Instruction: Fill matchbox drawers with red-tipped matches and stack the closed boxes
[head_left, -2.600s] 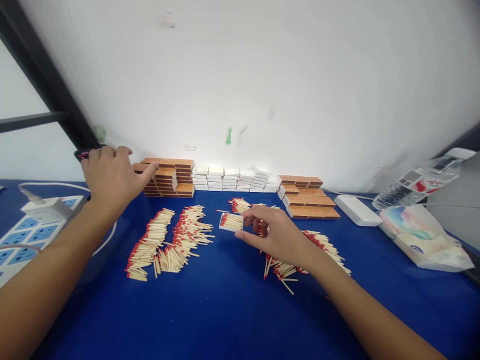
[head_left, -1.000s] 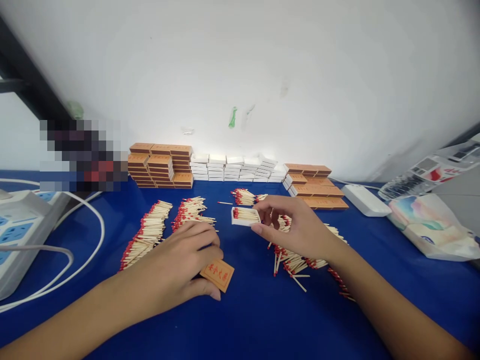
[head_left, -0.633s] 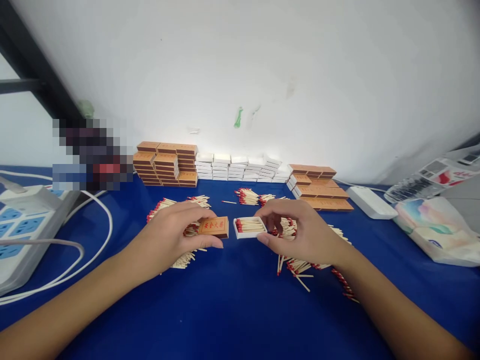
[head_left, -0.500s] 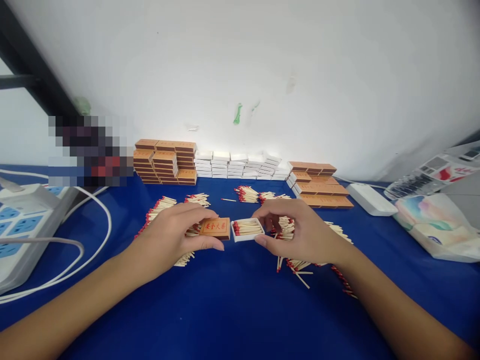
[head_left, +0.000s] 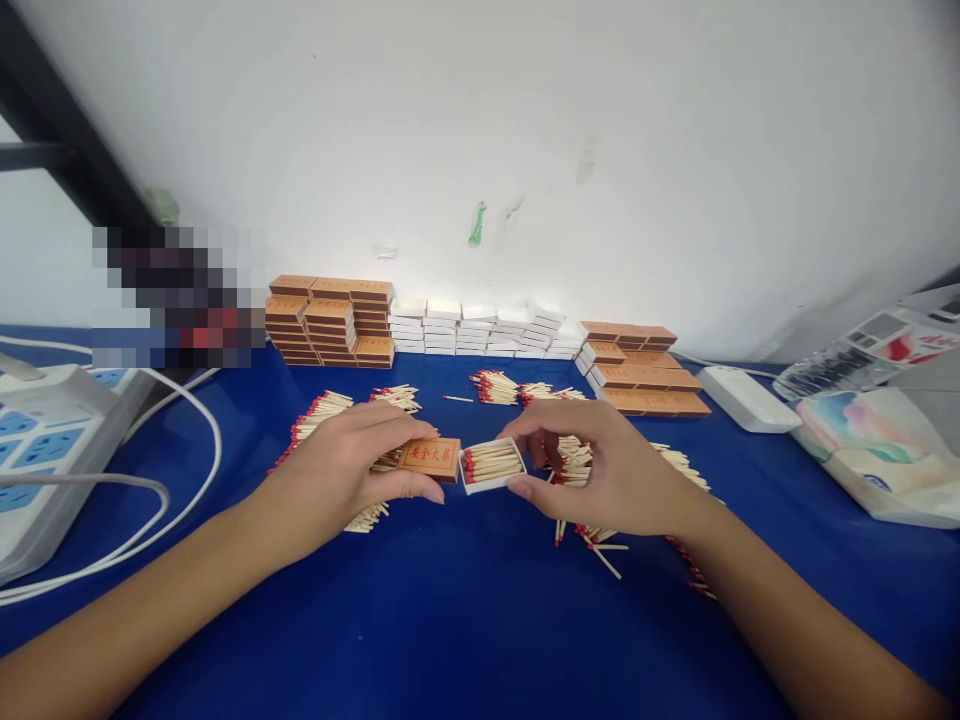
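My left hand [head_left: 341, 465] is closed on an orange matchbox sleeve [head_left: 430, 458] with red lettering, held just above the blue table [head_left: 465, 620]. My right hand [head_left: 600, 465] pinches a white inner tray [head_left: 491, 465] filled with red-tipped matches. The tray's left end meets the sleeve's open end. Loose matches lie in piles under and behind both hands: one pile on the left [head_left: 319, 420], another on the right [head_left: 675, 465].
Against the wall stand stacked orange sleeves [head_left: 330, 320], white trays [head_left: 472, 328] and more orange boxes [head_left: 641, 375]. A power strip [head_left: 45, 450] with white cables lies at left. A white adapter [head_left: 746, 398], a tissue pack [head_left: 862, 450] and a plastic bottle [head_left: 870, 350] lie at right.
My left hand came back from the orange stack with a sleeve, brought it toward the middle, and now the sleeve touches the tray held in my right hand.
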